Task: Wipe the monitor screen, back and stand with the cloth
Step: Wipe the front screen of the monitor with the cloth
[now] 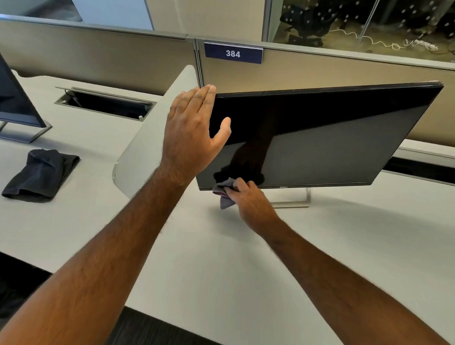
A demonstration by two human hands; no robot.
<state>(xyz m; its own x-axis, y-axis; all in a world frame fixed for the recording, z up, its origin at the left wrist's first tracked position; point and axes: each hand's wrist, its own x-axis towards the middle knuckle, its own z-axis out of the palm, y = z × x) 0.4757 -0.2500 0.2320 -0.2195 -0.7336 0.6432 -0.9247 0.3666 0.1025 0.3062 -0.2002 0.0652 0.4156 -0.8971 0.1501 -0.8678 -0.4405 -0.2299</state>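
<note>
Nearest, the right hand point(248, 201) pinches a grey cloth point(226, 192) against the bottom left corner of the monitor point(318, 141), which stands tilted on its silver stand point(292, 199) on the pale desk point(240, 268). Above it, the left hand point(194, 131) lies flat with straight fingers along the monitor's left edge, thumb on the dark screen. Further left lie a folded dark cloth point(41, 175) and a second monitor point(6, 92); behind runs a partition with a 384 sign point(233, 53)
</note>
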